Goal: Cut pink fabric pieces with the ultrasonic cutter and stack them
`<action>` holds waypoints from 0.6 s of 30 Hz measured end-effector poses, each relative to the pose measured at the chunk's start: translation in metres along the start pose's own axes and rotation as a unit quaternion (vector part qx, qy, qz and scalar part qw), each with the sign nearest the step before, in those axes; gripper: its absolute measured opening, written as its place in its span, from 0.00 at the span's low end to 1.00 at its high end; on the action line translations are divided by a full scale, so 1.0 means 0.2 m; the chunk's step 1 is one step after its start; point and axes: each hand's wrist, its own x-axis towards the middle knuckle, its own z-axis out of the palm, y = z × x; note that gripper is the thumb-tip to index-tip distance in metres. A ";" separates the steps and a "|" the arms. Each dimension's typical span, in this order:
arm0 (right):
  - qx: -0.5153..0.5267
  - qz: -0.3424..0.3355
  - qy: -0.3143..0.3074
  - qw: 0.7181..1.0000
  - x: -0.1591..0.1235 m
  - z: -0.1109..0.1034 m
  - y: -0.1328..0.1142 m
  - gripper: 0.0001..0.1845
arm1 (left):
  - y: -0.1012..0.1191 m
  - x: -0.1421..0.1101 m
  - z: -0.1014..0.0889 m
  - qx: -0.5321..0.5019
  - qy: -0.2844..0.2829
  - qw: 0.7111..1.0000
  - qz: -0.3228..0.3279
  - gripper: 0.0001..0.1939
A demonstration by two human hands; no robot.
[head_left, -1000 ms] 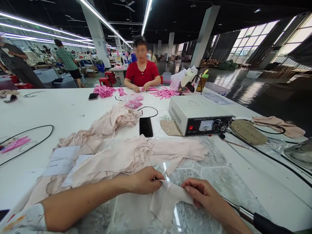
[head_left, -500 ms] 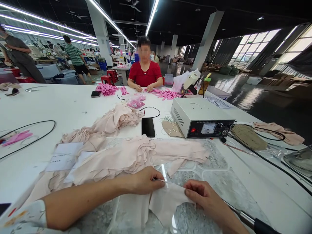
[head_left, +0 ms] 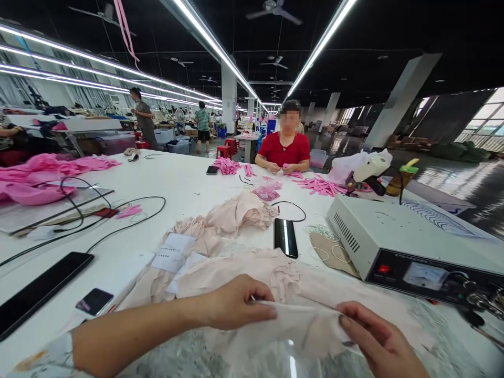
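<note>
A pale pink fabric piece [head_left: 299, 328] is stretched between my two hands above a glossy marbled mat [head_left: 173, 346]. My left hand [head_left: 242, 304] pinches its upper left edge between thumb and fingers. At its right end, my right hand [head_left: 374, 336] grips the cloth the same way. Just beyond my hands lies a stack of matching pale pink fabric pieces [head_left: 240, 268], and a second heap [head_left: 240, 210] sits farther back. White paper slips with print [head_left: 173, 252] rest on the fabric to the left.
A grey electrical box with a meter [head_left: 425, 247] stands at right. A black phone [head_left: 285, 237] lies beyond the stack; cables [head_left: 134, 220] and bright pink fabric [head_left: 47, 178] are on the left. A person in red [head_left: 283, 149] sits opposite, handling pink strips.
The view has turned left and up. Both hands keep their hold on the fabric piece, which is raised and pulled more level between them, its lower part blurred.
</note>
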 end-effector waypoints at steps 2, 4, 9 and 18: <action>-0.033 -0.010 -0.028 0.999 0.10 0.06 -0.10 0.20 | -0.03 -0.05 -0.07 0.016 0.036 0.999 0.000 0.12; -0.057 -0.022 -0.054 0.997 0.19 0.13 -0.18 0.20 | -0.08 -0.09 -0.12 0.059 0.064 0.996 0.000 0.13; -0.107 -0.030 -0.089 0.990 0.42 0.30 -0.21 0.15 | -0.22 -0.09 -0.25 0.258 0.152 0.954 -0.006 0.16; -0.238 -0.107 0.074 0.962 0.47 0.30 -0.06 0.24 | -0.35 -0.06 -0.21 0.407 0.201 0.882 0.127 0.16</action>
